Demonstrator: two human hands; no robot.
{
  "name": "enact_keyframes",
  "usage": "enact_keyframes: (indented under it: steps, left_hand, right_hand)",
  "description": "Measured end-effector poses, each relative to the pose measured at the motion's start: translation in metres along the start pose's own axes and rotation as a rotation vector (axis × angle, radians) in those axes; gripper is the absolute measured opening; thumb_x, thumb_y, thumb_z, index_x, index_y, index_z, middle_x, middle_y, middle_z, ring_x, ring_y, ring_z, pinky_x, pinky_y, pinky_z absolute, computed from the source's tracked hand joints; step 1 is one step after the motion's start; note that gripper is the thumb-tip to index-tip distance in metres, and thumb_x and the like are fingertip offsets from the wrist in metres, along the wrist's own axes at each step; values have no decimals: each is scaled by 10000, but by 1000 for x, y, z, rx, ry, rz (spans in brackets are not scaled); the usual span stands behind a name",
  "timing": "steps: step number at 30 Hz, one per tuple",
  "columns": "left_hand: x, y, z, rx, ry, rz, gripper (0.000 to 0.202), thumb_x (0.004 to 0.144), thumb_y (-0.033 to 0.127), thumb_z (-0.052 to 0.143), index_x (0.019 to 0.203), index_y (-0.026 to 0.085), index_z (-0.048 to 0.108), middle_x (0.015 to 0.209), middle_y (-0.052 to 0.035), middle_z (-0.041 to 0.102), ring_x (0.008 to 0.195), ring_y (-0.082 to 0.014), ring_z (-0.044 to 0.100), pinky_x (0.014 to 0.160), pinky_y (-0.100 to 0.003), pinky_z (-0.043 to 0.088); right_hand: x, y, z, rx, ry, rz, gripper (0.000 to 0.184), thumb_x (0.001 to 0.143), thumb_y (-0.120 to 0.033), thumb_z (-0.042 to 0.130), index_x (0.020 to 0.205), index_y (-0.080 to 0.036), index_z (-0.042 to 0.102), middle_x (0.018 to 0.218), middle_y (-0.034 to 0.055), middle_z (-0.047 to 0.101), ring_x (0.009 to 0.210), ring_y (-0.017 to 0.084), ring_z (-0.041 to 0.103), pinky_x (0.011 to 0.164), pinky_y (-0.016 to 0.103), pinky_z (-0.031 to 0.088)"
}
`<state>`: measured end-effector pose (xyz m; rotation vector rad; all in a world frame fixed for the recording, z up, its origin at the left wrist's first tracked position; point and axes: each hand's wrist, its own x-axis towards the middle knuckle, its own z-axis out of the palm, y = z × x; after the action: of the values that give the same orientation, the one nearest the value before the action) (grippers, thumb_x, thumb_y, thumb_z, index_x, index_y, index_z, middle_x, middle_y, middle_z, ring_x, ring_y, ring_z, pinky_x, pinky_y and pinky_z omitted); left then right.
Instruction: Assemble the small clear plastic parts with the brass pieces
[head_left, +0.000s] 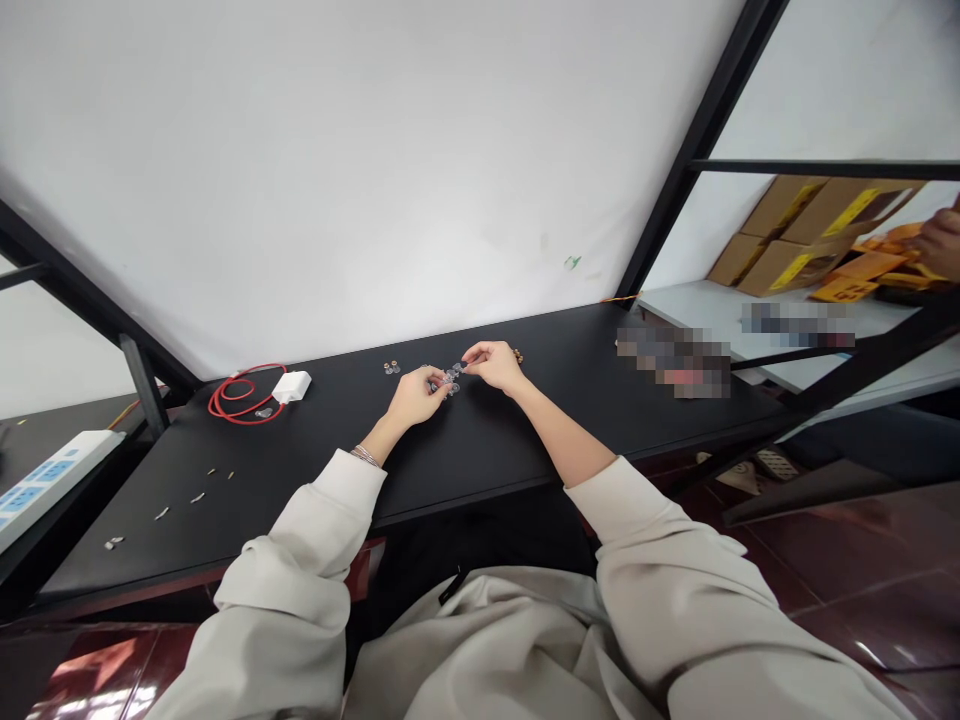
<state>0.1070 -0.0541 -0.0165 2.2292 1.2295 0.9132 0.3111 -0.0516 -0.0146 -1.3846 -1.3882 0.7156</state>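
Observation:
At the middle of the black table, my left hand (418, 396) has its thumb and fingers closed at a cluster of small clear, round plastic-looking pieces (454, 380). My right hand (495, 367) meets it from the right, thumb and forefinger pinched at the cluster's upper edge. What lies between those right fingertips is too small to make out. Left of the hands sit several small clear and brass-coloured pieces (392, 368). Some small gold-coloured pieces (518, 356) show just behind my right hand, partly hidden by it.
A white charger (292, 386) with a coiled red cable (241, 397) lies at the table's left rear. Several tiny metallic bits (197, 497) are scattered at the left front. A white power strip (56, 485) is further left. Black frame posts (694, 150) and a blurred-out object (673, 360) stand right.

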Motion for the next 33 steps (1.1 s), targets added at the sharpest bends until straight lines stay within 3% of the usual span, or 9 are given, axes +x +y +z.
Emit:
enact_keyframes:
  steps: [6, 10, 13, 15, 20, 26, 31, 33]
  left_hand:
    - [0, 1, -1, 7, -12, -7, 150, 845, 271, 730, 962, 178, 738, 864, -34, 764, 593, -116, 605, 664, -258, 500]
    - [0, 1, 0, 11, 2, -6, 157, 844, 281, 734, 957, 173, 742, 796, -32, 743, 582, -121, 597, 650, -257, 495]
    - [-1, 2, 0, -20, -5, -21, 171, 860, 323, 722, 935, 170, 738, 747, -29, 723, 576, -127, 601, 639, -262, 496]
    - [-1, 2, 0, -39, -13, -24, 182, 874, 343, 705, 918, 169, 736, 727, -29, 714, 582, -131, 609, 639, -264, 499]
    - [0, -2, 1, -51, -21, -6, 162, 850, 245, 696, 985, 167, 740, 717, -17, 703, 581, -127, 606, 644, -259, 499]
    - [0, -2, 1, -14, -31, 0, 167, 840, 247, 699, 980, 169, 746, 681, -2, 672, 561, -122, 576, 648, -262, 489]
    - [0, -1, 1, -11, -12, 5, 178, 857, 264, 688, 995, 166, 745, 718, -7, 692, 543, -109, 564, 635, -250, 483]
    - [0, -1, 0, -12, 2, 12, 191, 866, 273, 680, 1011, 166, 745, 779, -21, 719, 535, -102, 557, 621, -245, 479]
  right_hand:
    - [3, -2, -5, -194, 15, -50, 179, 652, -38, 738, 748, -188, 755, 721, 10, 743, 739, 183, 714, 752, 284, 546]
    - [10, 3, -24, -290, 222, -50, 173, 724, -70, 673, 821, -182, 763, 855, 49, 748, 800, 200, 702, 847, 338, 542]
    - [15, 12, -36, -427, 423, 56, 201, 788, -113, 636, 930, -167, 767, 915, 101, 722, 937, 271, 675, 949, 444, 492]
    - [17, 18, -39, -521, 472, 99, 206, 815, -163, 653, 986, -167, 769, 1028, 146, 695, 1058, 327, 631, 1003, 520, 433]
    - [16, 26, -29, -652, 316, 155, 183, 839, -276, 734, 984, -175, 783, 1166, 184, 626, 1157, 364, 566, 1041, 556, 359]
    - [16, 24, -26, -699, 269, 195, 136, 876, -187, 660, 923, -167, 786, 1120, 170, 663, 1117, 328, 607, 1048, 512, 374]
    - [12, 16, -23, -607, 368, -13, 115, 862, -167, 642, 882, -161, 756, 1173, 160, 694, 1117, 310, 633, 1091, 503, 366]
    - [9, 13, -17, -499, 330, -124, 115, 856, -164, 640, 890, -179, 749, 1103, 120, 735, 1053, 280, 669, 1071, 468, 412]
